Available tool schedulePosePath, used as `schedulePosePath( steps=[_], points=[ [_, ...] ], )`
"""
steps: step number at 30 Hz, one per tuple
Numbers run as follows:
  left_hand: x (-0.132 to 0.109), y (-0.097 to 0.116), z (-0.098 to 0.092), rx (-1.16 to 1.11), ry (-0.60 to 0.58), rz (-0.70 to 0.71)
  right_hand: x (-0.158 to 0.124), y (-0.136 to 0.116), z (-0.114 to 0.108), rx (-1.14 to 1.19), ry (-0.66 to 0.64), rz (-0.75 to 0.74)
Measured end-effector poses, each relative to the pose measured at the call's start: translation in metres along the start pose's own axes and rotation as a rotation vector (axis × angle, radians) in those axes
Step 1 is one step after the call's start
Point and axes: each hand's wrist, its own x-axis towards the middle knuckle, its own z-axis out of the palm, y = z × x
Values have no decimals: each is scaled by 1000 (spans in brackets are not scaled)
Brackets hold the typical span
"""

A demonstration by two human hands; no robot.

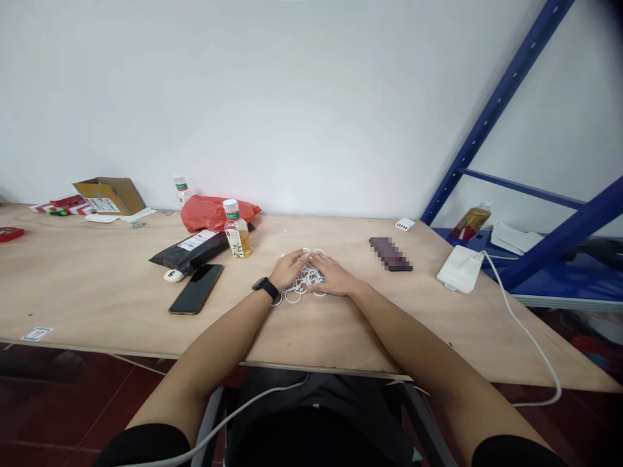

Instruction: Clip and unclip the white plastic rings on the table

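Observation:
A heap of white rings (pixel 306 277) lies on the wooden table (pixel 311 331) in front of me. My left hand (pixel 288 269), with a black watch (pixel 266 288) on its wrist, rests along the heap's left side, fingers stretched out and pointing forward. From the right, my right hand (pixel 332 274) lies against the heap with its fingers extended and its thumb toward me. The fingertips of both hands come close together at the far side of the rings. Several rings stick out past the hands, and part of the heap is hidden under them.
Left of the hands are a phone (pixel 196 289), a white case (pixel 174 275), a black parcel (pixel 189 251), a drink bottle (pixel 237 232) and a red bag (pixel 209 211). To the right lie a pixelated dark phone (pixel 390 253), a white power bank (pixel 460 269) with a cable, and a white charger (pixel 405 224).

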Motion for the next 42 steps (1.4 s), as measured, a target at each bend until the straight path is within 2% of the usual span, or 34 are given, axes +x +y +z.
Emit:
schedulePosePath(
  steps=[3,7,11,13,17,19,23,25,28,30,32,35,38,42],
  points=[
    [4,6,10,-263,-18,22,-16,9,-4,-7,2,17],
    [3,13,15,-431,42,-30,-32,17,-12,38,75,-2],
    [-1,15,8,-483,45,-73,-27,15,-19,88,215,38],
    [-1,14,1,-446,84,-128,-20,12,-20,58,237,73],
    [3,15,-12,-428,212,-324,-1,7,-17,-38,186,131],
    [5,15,-16,-460,249,-356,9,7,-15,-76,154,162],
    [7,11,-16,-524,236,-365,27,10,-13,-122,16,265],
    [7,6,-16,-467,254,-345,32,9,-14,-123,-55,290],
    [5,0,-16,-138,267,-182,29,-1,-16,-133,-59,239],
    [3,-2,-16,146,188,-42,23,-9,-19,-162,-32,186],
    [0,-1,-14,340,47,35,16,-18,-21,-194,-24,155],
    [-3,5,-11,439,-106,64,11,-25,-23,-202,-5,157],
    [-6,11,-11,470,-108,54,12,-26,-24,-199,33,188],
    [-8,15,-12,478,-120,47,15,-24,-23,-228,13,241]
  ],
)
